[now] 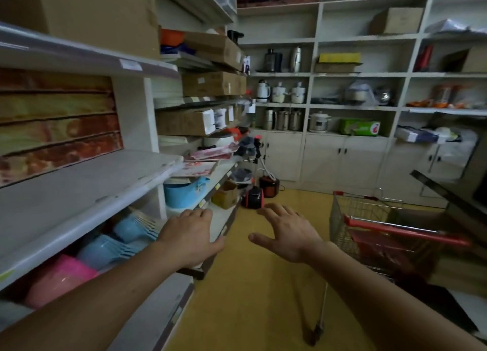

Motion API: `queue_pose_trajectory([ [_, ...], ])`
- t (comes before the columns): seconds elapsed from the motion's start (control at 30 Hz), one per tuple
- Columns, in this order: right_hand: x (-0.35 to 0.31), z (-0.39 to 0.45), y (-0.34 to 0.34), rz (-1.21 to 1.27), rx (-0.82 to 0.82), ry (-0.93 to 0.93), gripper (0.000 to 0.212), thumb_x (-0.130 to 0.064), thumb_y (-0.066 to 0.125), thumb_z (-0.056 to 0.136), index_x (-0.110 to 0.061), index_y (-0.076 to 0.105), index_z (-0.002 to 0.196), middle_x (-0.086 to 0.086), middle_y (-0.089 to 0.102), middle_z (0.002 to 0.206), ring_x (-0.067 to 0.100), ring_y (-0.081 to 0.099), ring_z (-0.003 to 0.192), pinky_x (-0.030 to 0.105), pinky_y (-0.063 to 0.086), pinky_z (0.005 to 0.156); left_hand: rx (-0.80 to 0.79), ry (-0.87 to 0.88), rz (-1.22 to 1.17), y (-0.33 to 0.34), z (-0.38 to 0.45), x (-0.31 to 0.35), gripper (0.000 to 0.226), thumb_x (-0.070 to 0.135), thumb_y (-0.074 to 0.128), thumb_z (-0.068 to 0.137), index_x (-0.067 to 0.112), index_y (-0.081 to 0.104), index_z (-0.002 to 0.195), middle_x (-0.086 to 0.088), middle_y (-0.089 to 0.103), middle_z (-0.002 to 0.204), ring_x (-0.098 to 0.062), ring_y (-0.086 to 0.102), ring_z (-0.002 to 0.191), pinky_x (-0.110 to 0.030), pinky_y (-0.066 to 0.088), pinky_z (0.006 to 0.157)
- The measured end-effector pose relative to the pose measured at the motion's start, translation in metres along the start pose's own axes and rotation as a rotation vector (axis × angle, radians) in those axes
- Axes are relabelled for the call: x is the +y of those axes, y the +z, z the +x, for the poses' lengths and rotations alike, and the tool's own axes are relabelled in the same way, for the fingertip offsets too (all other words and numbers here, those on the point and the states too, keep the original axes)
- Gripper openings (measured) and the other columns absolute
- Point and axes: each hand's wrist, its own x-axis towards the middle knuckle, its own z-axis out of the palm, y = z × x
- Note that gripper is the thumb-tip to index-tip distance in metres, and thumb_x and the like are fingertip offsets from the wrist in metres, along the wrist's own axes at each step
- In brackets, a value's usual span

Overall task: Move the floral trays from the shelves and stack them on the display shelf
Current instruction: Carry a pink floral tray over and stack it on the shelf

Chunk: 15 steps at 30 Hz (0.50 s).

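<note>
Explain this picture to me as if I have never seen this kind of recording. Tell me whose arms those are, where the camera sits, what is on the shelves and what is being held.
There is no machine here. The one picture comes from a wide-angle camera worn on a person's head, looking forward and down, so the two bare arms are the wearer's own. The left hand and the right hand both reach forward with relaxed, spread fingers, and neither holds anything.

To the left runs a white shelf unit. Further along it lie the floral trays, pinkish and flat, piled loosely and not yet touched. Below them sits a blue tub, and nearer the camera blue and pink plastic ware. To the right stands a shopping cart with a red handle on the yellow floor. The back wall shelves hold kettles, cookers and boxes.
</note>
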Motion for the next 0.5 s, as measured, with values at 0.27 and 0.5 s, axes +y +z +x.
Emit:
queue_pose_trajectory([
  [0.27,0.06,0.078,0.025,-0.046,-0.005,0.056,0.076,-0.076,0.037,0.084,-0.031,0.028,0.145,-0.003,0.027,0.152,0.02,0.029,0.136,0.043,0.033,0.108,-0.012,0.021,-0.015,0.034,0.112,0.003,0.062,0.066,0.037,0.087,0.02,0.041,0.128,-0.003,0.049,0.132,-0.022,0.047,0.118,-0.039,0.044,0.091],
  [0.5,0.103,0.17,0.029,-0.099,0.026,0.089,0.076,-0.073,0.041,0.085,-0.03,0.026,0.146,-0.003,0.028,0.152,0.02,0.03,0.136,0.041,0.033,0.107,-0.034,0.044,-0.032,0.059,0.219,-0.018,0.068,0.066,0.038,0.086,0.018,0.036,0.136,-0.004,0.045,0.139,-0.025,0.042,0.125,-0.042,0.041,0.096],
])
